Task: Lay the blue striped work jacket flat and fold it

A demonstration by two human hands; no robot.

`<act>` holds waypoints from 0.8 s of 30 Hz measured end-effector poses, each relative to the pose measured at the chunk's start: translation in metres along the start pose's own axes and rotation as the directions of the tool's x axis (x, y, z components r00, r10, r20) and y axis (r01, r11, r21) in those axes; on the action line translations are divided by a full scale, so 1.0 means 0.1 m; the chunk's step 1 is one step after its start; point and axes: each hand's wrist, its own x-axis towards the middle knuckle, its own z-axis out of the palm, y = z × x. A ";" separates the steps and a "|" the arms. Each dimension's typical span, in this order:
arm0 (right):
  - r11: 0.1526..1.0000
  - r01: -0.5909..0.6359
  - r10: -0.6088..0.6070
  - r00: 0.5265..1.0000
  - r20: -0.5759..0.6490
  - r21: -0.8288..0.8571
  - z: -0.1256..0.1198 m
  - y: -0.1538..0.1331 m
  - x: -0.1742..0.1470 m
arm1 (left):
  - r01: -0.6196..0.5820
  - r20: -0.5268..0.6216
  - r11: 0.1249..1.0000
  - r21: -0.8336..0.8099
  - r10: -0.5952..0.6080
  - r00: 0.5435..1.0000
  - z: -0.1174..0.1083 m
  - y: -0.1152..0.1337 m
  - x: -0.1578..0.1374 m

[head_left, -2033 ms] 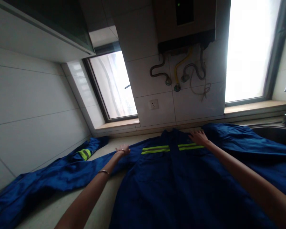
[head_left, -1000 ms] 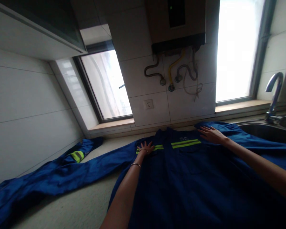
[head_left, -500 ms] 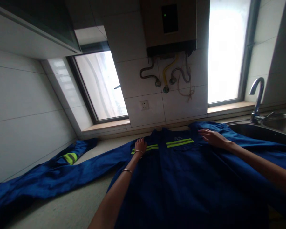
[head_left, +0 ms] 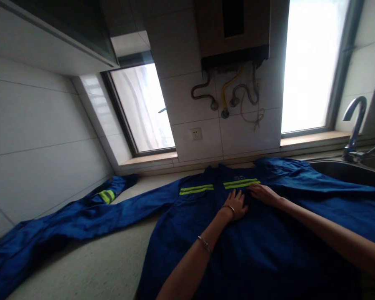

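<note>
A dark blue work jacket with yellow-green reflective strips lies spread, front up, over the counter. My left hand, with bangles on the wrist and forearm, rests flat with fingers spread on the chest, just below the right-hand reflective strip. Close beside it, my right hand touches the cloth at that strip's right end. Its fingers are bent and their tips are partly hidden, so I cannot tell whether they pinch the fabric. One sleeve stretches left; the other runs right, past the sink.
The speckled counter shows under the left sleeve. At the right are a sink and a curved faucet. A water heater with hoses hangs above, between two windows, over a wall socket.
My left hand has moved right from the left chest strip to below the other strip. My right hand has moved from the shoulder toward the chest. The view has shifted slightly left.
</note>
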 end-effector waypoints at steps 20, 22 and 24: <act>0.906 0.005 0.114 0.960 -0.255 0.424 0.36 0.30 0.10 | -0.039 0.077 0.999 -0.010 0.040 0.996 -0.13 0.02 -0.06; 0.912 0.008 0.101 0.964 -0.244 0.409 0.34 0.27 0.09 | -0.043 0.067 0.999 -0.011 0.044 0.997 -0.11 0.01 -0.05; 0.920 0.008 0.091 0.968 -0.235 0.391 0.33 0.24 0.09 | -0.050 0.049 0.999 -0.008 0.050 0.998 -0.09 0.01 -0.05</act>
